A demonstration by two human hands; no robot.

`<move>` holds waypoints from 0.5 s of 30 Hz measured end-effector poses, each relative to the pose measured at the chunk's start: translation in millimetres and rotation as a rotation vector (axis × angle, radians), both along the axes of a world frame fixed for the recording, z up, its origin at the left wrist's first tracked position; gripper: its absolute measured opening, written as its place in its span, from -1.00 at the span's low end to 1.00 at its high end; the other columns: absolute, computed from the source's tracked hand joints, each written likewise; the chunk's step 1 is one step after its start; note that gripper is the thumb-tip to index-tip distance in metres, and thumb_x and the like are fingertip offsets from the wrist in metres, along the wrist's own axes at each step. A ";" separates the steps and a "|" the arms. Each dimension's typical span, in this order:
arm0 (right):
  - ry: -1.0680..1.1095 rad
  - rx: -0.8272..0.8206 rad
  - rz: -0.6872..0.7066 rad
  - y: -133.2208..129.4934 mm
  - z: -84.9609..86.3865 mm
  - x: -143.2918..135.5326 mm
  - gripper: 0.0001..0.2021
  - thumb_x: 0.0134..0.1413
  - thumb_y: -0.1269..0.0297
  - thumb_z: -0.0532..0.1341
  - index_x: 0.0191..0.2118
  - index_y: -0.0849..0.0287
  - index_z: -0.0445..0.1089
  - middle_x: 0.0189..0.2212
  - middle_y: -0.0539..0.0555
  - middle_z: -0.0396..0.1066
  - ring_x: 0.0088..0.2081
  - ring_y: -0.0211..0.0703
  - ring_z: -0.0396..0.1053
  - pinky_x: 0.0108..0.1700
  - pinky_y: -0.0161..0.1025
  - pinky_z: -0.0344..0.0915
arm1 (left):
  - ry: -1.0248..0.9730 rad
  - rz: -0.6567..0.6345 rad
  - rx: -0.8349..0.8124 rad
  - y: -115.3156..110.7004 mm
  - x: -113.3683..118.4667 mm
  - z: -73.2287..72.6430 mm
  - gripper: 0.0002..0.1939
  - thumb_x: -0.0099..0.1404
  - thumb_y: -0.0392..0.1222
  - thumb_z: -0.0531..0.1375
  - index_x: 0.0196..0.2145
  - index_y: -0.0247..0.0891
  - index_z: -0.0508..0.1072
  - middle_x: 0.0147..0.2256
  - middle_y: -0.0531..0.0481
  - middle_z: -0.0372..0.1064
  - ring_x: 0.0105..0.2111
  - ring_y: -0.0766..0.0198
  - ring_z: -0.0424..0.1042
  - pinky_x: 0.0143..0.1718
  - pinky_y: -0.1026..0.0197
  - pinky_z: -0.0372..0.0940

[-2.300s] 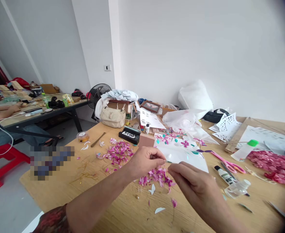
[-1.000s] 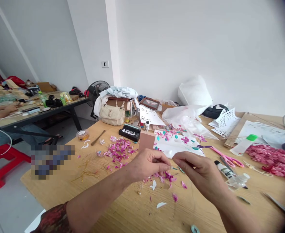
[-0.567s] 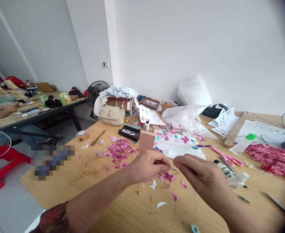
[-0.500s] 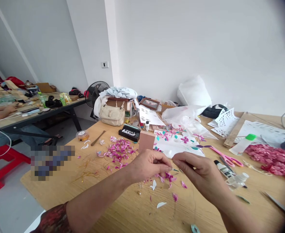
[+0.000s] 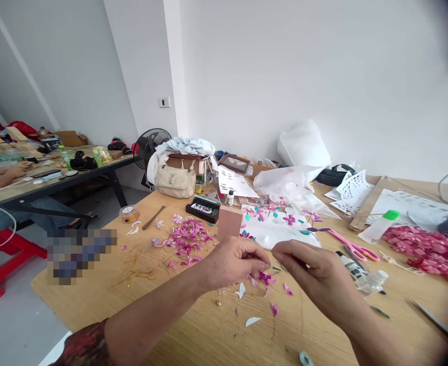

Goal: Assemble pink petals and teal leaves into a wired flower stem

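Above the wooden table, my left hand [image 5: 239, 260] is closed in a pinch, its fingertips pointing right. My right hand [image 5: 310, 264] faces it, also pinching, with a narrow gap between the two. Whatever they hold is too small to make out; a faint thin line hangs below the right fingers. Under the hands lie loose pink petals [image 5: 266, 278] and white petal-shaped pieces [image 5: 253, 322]. A heap of pink petals [image 5: 188, 236] spreads beyond the left wrist, beside an upright pinkish block [image 5: 229, 222]. A small spool [image 5: 305, 358] sits at the near edge of view.
Right of my right hand lie pink-handled scissors [image 5: 355, 246], a green-capped bottle [image 5: 380, 227], a clear bottle [image 5: 374, 283], tweezers [image 5: 433, 319] and pink ribbon material [image 5: 427, 254]. A black tray [image 5: 203, 208] and a beige bag [image 5: 176, 181] stand farther back. Another person's arm [image 5: 3, 178] rests at the left table.
Both hands keep nearly the same pinched pose and place. The whole view has shifted very slightly; nothing on the table has visibly been moved.
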State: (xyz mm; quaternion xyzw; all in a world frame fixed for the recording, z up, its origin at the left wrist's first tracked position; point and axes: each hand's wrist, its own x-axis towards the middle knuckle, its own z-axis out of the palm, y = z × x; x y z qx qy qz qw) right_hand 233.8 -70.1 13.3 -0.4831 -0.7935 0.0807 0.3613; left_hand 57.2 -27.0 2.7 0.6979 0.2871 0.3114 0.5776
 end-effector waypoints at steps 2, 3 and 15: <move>0.092 -0.076 0.026 5.9 -5.9 0.5 -0.77 0.15 0.23 0.06 -0.44 0.14 0.38 -0.58 -0.03 0.37 -0.54 -0.27 0.29 -0.50 -0.39 0.21 | -0.047 0.016 -0.091 -0.3 -0.7 0.8 -0.87 0.08 -0.19 0.22 -0.44 -0.32 0.47 -0.50 0.02 0.35 -0.54 0.38 0.28 -0.49 0.32 0.16; 0.127 -0.103 0.036 7.1 -10.4 -0.9 -0.76 0.15 0.23 0.06 -0.46 0.15 0.37 -0.61 -0.03 0.34 -0.55 -0.27 0.28 -0.52 -0.39 0.21 | -0.066 0.042 -0.113 0.3 -1.1 0.8 -0.86 0.06 -0.18 0.24 -0.44 -0.33 0.46 -0.52 0.04 0.34 -0.55 0.39 0.27 -0.51 0.33 0.15; -0.048 -0.032 0.020 -5.1 0.6 -5.4 -0.78 0.17 0.27 0.03 -0.42 0.13 0.36 -0.61 -0.03 0.32 -0.57 -0.29 0.24 -0.53 -0.37 0.10 | 0.022 0.013 0.085 2.1 -1.7 -2.5 -0.90 0.11 -0.27 0.18 -0.43 -0.33 0.49 -0.45 0.01 0.36 -0.46 0.37 0.29 -0.42 0.32 0.17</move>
